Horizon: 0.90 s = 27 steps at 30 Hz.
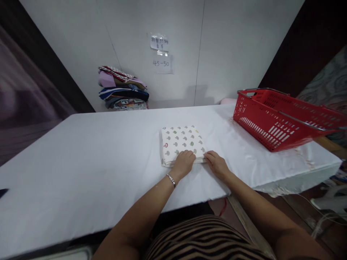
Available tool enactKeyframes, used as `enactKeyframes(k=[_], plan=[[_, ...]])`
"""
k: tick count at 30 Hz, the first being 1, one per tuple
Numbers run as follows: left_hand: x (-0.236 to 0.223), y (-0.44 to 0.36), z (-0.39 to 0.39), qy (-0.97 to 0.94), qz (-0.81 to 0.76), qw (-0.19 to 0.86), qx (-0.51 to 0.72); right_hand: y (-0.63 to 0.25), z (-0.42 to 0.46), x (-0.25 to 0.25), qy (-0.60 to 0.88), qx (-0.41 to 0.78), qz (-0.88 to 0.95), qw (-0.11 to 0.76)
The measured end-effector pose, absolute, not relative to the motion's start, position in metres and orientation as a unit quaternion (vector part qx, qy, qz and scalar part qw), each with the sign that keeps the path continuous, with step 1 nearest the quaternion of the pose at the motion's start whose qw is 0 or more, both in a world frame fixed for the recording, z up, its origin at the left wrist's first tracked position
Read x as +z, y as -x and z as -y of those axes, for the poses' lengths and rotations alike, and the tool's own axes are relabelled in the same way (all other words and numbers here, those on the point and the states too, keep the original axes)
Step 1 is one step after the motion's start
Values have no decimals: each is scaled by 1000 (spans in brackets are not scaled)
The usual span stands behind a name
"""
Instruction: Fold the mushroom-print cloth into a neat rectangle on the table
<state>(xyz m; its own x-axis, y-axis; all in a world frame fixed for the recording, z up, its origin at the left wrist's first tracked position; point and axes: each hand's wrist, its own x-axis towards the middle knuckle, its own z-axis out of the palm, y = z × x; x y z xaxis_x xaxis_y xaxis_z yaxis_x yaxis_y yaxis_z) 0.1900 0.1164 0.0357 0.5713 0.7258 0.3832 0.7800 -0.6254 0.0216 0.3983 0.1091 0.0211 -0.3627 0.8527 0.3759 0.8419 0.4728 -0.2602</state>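
A folded white cloth [182, 139] printed with small grey, red and green mushrooms lies flat on the white-covered table. Its layers show along the near edge. My left hand [184, 164], with a silver bracelet at the wrist, has its fingers curled over the middle of that near edge. At the near right corner, my right hand [217, 165] grips the cloth between thumb and fingers. Both thumbs are mostly hidden from above.
A red plastic basket [267, 124] with metal handles stands on the right of the table [89, 159]. Behind the table's far edge is a stack of folded fabrics [123, 88]. Paper labels [162, 64] are taped to the pale wall.
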Motion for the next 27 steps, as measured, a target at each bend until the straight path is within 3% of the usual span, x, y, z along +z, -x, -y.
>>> enactKeyframes(k=[10,27], plan=[[25,-184,-115,883,428,57,-185,-394,-112,28,476,-41,846,236],[25,-151,-106,851,481,23,-210,-401,-112,18,467,-6,850,245]])
